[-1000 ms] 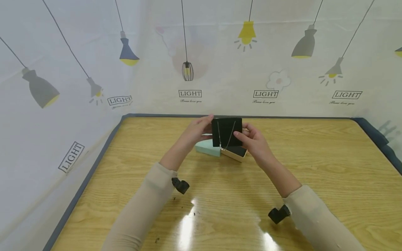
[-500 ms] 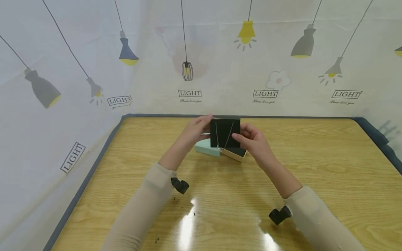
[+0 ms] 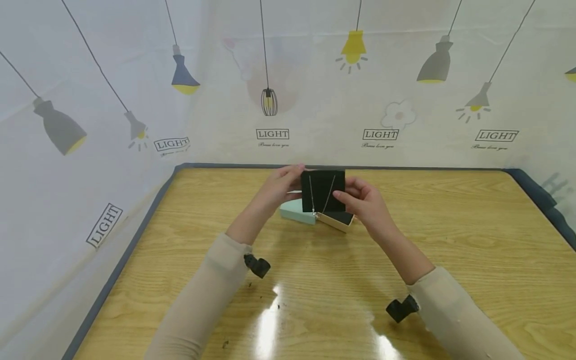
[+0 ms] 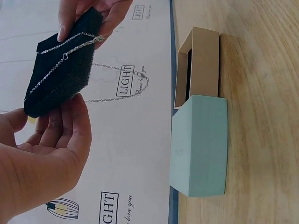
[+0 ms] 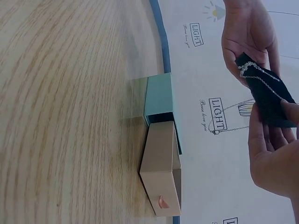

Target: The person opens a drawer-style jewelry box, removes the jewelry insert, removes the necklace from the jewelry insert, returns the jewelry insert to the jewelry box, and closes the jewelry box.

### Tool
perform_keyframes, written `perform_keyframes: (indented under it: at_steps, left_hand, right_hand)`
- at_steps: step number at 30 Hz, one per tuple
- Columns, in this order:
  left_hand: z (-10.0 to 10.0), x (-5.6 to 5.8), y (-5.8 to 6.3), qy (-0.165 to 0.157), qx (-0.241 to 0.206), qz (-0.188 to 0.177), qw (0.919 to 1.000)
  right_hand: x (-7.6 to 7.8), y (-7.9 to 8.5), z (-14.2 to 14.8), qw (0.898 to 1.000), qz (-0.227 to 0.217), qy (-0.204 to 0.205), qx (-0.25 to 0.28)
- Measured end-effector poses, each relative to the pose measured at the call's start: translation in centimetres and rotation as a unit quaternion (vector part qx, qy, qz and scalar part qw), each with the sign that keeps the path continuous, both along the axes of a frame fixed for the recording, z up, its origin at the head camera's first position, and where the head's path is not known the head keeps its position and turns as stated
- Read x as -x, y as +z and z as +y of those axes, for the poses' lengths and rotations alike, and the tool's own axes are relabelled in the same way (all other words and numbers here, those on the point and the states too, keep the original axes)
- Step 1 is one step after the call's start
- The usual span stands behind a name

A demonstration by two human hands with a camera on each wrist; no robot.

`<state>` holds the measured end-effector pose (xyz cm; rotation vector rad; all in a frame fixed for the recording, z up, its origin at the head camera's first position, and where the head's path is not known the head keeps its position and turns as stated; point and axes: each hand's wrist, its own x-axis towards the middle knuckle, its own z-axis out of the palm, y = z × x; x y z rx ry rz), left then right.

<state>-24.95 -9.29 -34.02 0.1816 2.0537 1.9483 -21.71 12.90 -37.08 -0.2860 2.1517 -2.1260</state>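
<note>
White cloth (image 3: 310, 75) printed with hanging lamps makes the backdrop from where I stand, and below it spreads the wood-grained bench (image 3: 472, 225), shining in patches near the person. Two pale sleeves (image 3: 198, 300) reach across, each with a small black camera strapped near the cuff.

At their ends, the left hand (image 3: 279, 187) and right hand (image 3: 364, 202) meet over the far half of the bench. Both have their fingers bent round one piece: the left grips it at one side, the right pinches it with the thumb on its face and fingers behind.

Beneath them sit a mint box cover (image 4: 208, 144) and a beige drawer (image 4: 205, 60) with a dark inside, the drawer's end meeting the cover's open end; how far it slips in, I can't tell.

What they hold is a black pad (image 3: 320, 191), raised off the bench and apart from the box. Thinnest of all, a silver chain (image 4: 65, 56) lies across it, with a loop hanging free.

I'd judge the step in hand to be handling or settling the chain on its pad. The next move seems to call for a steady hold and care that the loop doesn't snag.
</note>
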Motion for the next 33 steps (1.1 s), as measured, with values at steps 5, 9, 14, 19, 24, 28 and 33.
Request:
perform_keyframes:
  at_steps: [5,9,14,19,24,28,33]
  left_hand:
    - [-0.05,-0.01,-0.02,-0.002,-0.003,-0.002,1.0000]
    - [-0.10,-0.02,-0.07,-0.007,-0.009,-0.002,0.9999]
    - [-0.19,-0.07,-0.09,-0.014,-0.012,-0.005,0.9998]
    - [-0.24,0.01,-0.18,-0.020,-0.017,-0.013,0.9996]
    - [-0.21,-0.08,-0.10,-0.028,-0.024,-0.018,0.9992]
    - [-0.18,-0.13,-0.09,-0.038,-0.026,-0.021,0.9987]
    - [-0.22,-0.18,-0.24,-0.054,-0.022,-0.015,0.9982]
  right_hand:
    - [-0.03,-0.01,0.04,1.000,0.002,-0.003,-0.005]
    - [-0.05,-0.04,0.05,1.000,0.004,-0.010,-0.007]
    - [-0.04,-0.07,0.07,1.000,0.010,-0.013,-0.008]
    - [-0.10,-0.05,0.09,1.000,0.011,-0.013,-0.003]
    - [-0.11,-0.07,0.14,1.000,0.013,-0.014,-0.003]
    - [-0.13,-0.04,0.16,1.000,0.014,-0.013,0.001]
    - [-0.11,0.02,0.23,1.000,0.014,-0.016,-0.001]
